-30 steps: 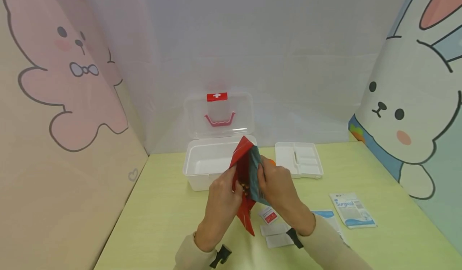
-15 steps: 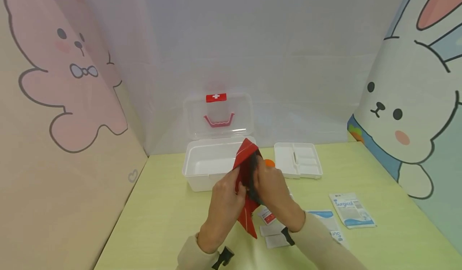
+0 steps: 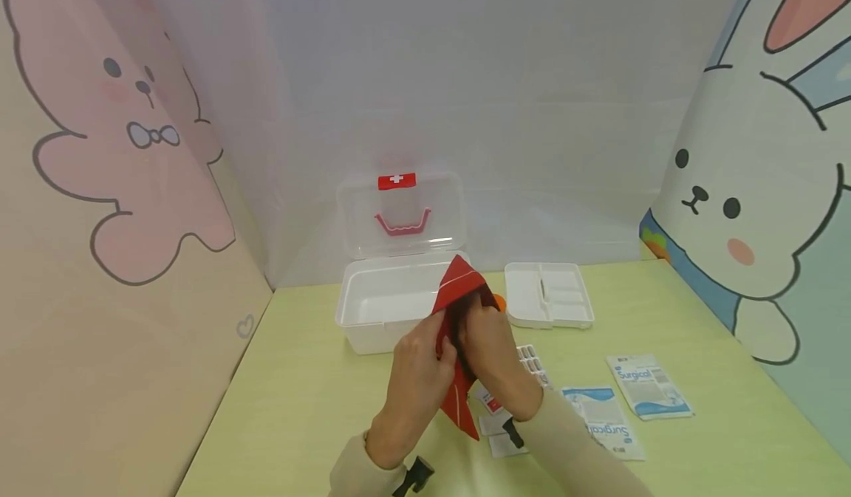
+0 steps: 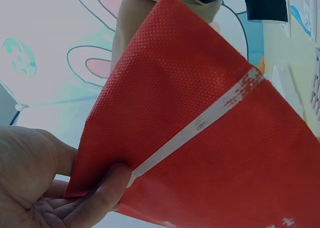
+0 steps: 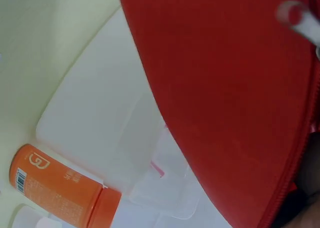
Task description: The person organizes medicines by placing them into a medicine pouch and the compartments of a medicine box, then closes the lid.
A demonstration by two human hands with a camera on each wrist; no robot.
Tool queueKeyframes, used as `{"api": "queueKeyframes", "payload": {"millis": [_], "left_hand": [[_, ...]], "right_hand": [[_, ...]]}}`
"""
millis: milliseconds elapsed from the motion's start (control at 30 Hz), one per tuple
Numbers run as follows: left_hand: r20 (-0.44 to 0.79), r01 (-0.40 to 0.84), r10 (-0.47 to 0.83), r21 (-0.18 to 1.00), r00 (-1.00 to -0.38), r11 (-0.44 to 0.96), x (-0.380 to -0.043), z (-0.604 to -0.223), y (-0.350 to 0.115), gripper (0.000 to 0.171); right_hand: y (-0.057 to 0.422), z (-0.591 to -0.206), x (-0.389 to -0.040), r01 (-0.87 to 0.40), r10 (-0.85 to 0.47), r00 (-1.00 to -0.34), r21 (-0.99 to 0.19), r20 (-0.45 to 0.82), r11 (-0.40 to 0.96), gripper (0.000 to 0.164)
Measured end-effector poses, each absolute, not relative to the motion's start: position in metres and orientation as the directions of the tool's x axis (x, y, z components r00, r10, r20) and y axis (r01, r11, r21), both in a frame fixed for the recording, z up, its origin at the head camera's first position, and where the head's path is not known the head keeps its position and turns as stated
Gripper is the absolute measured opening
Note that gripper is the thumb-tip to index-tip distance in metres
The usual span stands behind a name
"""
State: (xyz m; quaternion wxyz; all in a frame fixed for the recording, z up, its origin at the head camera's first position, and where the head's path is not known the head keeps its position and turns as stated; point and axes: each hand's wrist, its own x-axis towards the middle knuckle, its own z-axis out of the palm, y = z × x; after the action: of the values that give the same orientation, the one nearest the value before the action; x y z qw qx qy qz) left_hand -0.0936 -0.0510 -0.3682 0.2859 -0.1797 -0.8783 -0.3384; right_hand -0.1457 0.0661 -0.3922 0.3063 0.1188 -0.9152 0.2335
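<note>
A red zippered pouch (image 3: 461, 283) is held up in front of the white first-aid box. My left hand (image 3: 419, 368) grips its near left edge; in the left wrist view the thumb and fingers pinch the red fabric (image 4: 165, 97). My right hand (image 3: 492, 349) reaches into the pouch's dark mouth, its fingertips hidden inside. In the right wrist view the pouch's red side (image 5: 215, 87) and zipper fill the right, with a little of my hand (image 5: 307, 213) at the corner. The teal packet seen earlier is not distinguishable in the shadow.
The white box (image 3: 362, 327) stands behind with its clear lid (image 3: 359, 220) raised. A white divided tray (image 3: 572, 297), an orange bottle (image 5: 60, 188), a blister pack (image 3: 530, 357), small white packets (image 3: 508, 445) and two "Surgical" packets (image 3: 651, 386) lie on the table.
My right hand has moved down and deeper into the pouch, taking the teal packet out of sight. The pouch's top has tilted right. The blister pack has come into view.
</note>
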Motion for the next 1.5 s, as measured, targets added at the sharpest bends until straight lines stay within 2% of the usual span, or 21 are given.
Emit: {"api": "queueKeyframes", "payload": {"millis": [333,667,1000,1167,1267,1500], "left_hand": [[0.651,0.514,0.114,0.468,-0.751,0.718,-0.095,-0.372,-0.053,0.028],[0.638,0.507,0.106,0.488,-0.763,0.711,-0.095,-0.370,-0.056,0.025],[0.613,0.492,0.096,0.519,-0.784,0.699,-0.094,-0.369,-0.057,0.027],[0.632,0.507,0.104,0.500,-0.768,0.702,-0.095,-0.370,-0.059,0.027],[0.646,0.515,0.107,0.485,-0.755,0.707,-0.095,-0.371,-0.061,0.027],[0.628,0.508,0.118,0.490,-0.770,0.708,-0.096,-0.373,-0.064,0.032]], "right_hand": [[0.064,-0.394,-0.145,-0.366,-0.087,-0.820,-0.402,0.566,0.839,0.015],[0.064,-0.392,-0.142,-0.353,-0.122,-0.878,-0.454,0.464,0.818,0.016],[0.064,-0.398,-0.143,-0.352,-0.150,-0.891,-0.447,0.428,0.822,0.013],[0.065,-0.398,-0.144,-0.368,-0.172,-0.896,-0.466,0.410,0.805,0.013],[0.067,-0.396,-0.145,-0.352,-0.171,-0.910,-0.486,0.378,0.800,0.014],[0.074,-0.384,-0.137,-0.276,-0.147,-0.954,-0.567,0.262,0.777,0.020]]}}
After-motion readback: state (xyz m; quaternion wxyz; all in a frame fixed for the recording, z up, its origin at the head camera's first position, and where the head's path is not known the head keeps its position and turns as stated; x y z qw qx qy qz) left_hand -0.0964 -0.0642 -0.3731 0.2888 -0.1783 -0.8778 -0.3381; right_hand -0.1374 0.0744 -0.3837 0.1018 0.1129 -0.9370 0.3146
